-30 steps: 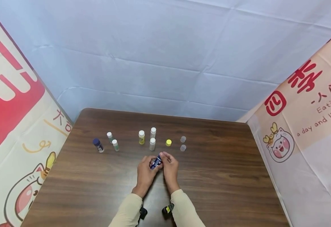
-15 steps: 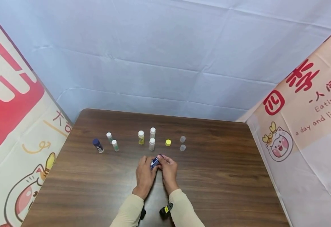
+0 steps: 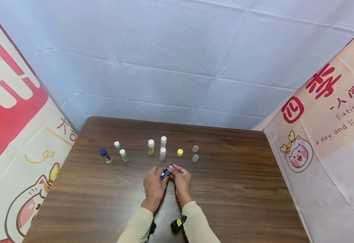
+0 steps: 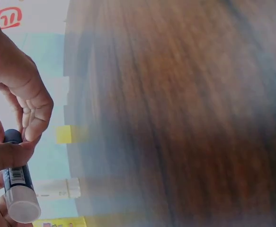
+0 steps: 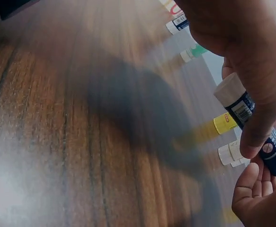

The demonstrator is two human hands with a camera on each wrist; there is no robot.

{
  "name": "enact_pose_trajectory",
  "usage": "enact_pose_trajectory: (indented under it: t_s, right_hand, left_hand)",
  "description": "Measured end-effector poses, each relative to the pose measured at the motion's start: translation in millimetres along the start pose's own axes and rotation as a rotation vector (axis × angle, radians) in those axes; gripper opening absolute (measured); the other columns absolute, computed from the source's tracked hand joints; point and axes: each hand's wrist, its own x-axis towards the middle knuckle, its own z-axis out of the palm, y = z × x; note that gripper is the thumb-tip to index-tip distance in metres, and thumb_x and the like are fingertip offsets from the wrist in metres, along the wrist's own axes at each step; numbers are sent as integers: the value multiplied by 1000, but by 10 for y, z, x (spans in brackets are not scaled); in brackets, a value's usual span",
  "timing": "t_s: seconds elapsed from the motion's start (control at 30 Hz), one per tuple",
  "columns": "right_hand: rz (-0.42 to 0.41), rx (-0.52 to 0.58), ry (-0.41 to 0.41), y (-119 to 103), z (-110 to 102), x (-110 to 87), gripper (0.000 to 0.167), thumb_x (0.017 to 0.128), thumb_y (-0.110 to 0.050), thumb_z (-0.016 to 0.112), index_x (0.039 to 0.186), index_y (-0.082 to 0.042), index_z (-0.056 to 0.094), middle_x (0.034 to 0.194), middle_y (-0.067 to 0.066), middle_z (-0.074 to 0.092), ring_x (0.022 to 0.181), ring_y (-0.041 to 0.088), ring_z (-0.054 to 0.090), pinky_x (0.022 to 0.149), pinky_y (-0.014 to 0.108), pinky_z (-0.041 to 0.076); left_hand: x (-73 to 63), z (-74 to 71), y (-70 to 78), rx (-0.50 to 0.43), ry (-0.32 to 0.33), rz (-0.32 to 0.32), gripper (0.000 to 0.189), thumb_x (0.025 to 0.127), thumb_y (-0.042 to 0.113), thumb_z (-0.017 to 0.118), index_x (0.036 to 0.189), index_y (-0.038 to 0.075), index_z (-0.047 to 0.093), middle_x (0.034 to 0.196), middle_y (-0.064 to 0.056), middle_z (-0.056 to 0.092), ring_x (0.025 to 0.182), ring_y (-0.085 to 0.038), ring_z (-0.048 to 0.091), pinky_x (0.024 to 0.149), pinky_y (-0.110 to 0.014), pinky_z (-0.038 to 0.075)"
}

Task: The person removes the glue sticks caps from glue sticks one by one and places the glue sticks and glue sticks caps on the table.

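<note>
Blue tube (image 3: pixel 165 173) has tipped flatter; left hand (image 3: pixel 154 185) holds it (right hand (image 3: pixel 182 183), its cap (image 5: pixel 274 164)).

A wood-grained table (image 3: pixel 240 189) bears six standing tubes (image 3: pixel 151 148), one yellow cap (image 3: pixel 180 153), two translucent caps (image 3: pixel 195 158).

Left hand (image 5: pixel 253 59) gripping a barcoded navy tube (image 5: pixel 242 112), thumb across it; right hand (image 5: pixel 262 201) pinches the dark end, pale end sticking out opposite. Beyond, spaced along the wood-grain tabletop (image 5: pixel 66 142): blue-and-white tube (image 5: pixel 177 24), green tube (image 5: pixel 193 52), yellow tube (image 5: pixel 224 123), white tube (image 5: pixel 229 152).
</note>
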Motion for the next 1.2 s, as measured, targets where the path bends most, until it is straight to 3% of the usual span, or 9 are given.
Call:
enact_pose_trajectory:
  t_s: [0.27, 0.43, 0.57, 0.73, 0.9, 1.07, 1.13, 1.2]
  right_hand:
    - [-17, 22, 5, 26, 0, 42, 25, 86, 1, 68, 104, 18, 63, 82, 7, 69, 64, 8, 63, 61, 22, 54]
    - [18, 66, 25, 0, -14, 53, 26, 86, 2, 69, 105, 19, 63, 81, 6, 69, 62, 8, 62, 60, 23, 53]
    - [34, 104, 19, -33, -39, 70, 29, 86, 3, 67, 108, 21, 60, 80, 6, 68, 65, 9, 62, 61, 23, 53]
    - [24, 133, -25, -101, -68, 92, 30, 86, 5, 66, 109, 22, 59, 83, 8, 68, 70, 11, 63, 63, 23, 53]
    - [19, 157, -85, -144, -99, 119, 28, 86, 6, 66, 109, 20, 60, 90, 9, 67, 77, 12, 62, 66, 23, 52]
    - [19, 164, -165, -150, -146, 126, 32, 89, 6, 61, 116, 22, 54, 95, 9, 65, 84, 13, 60, 71, 23, 51]
    - [13, 155, -199, -157, -161, 124, 34, 90, 6, 60, 119, 23, 52, 99, 11, 65, 86, 13, 60, 72, 22, 51]
    - [3, 146, -228, -170, -168, 123, 36, 91, 5, 60, 120, 23, 51, 102, 12, 65, 88, 13, 60, 73, 22, 51]
  left_hand:
    - [14, -39, 49, -2, 37, 10, 30, 66, 11, 88, 93, 10, 75, 80, -2, 60, 72, -22, 57, 62, -36, 43]
    - [31, -59, 89, -14, 30, -12, 28, 66, 10, 88, 92, 11, 77, 80, -1, 62, 70, -20, 58, 59, -37, 46]
    - [67, -84, 146, -15, -6, -37, 29, 66, 12, 88, 93, 11, 78, 80, 0, 64, 70, -19, 60, 56, -37, 48]
    - [136, -155, 213, -84, -89, -123, 30, 68, 17, 88, 96, 10, 78, 85, -4, 69, 71, -22, 65, 54, -37, 47]
    - [266, -264, 204, -285, -247, -293, 27, 69, 20, 87, 93, 10, 79, 86, -6, 73, 76, -21, 67, 60, -35, 49]
    - [345, -362, 128, -671, -435, -520, 24, 72, 11, 83, 92, -1, 76, 82, -10, 73, 65, -12, 61, 54, -26, 47]
    - [377, -442, 150, -787, -477, -584, 24, 74, 5, 80, 93, -7, 73, 83, -15, 72, 63, -11, 60, 54, -26, 48]
    - [394, -470, 146, -842, -498, -611, 24, 76, 2, 78, 94, -11, 71, 85, -18, 72, 67, -11, 61, 59, -25, 48]
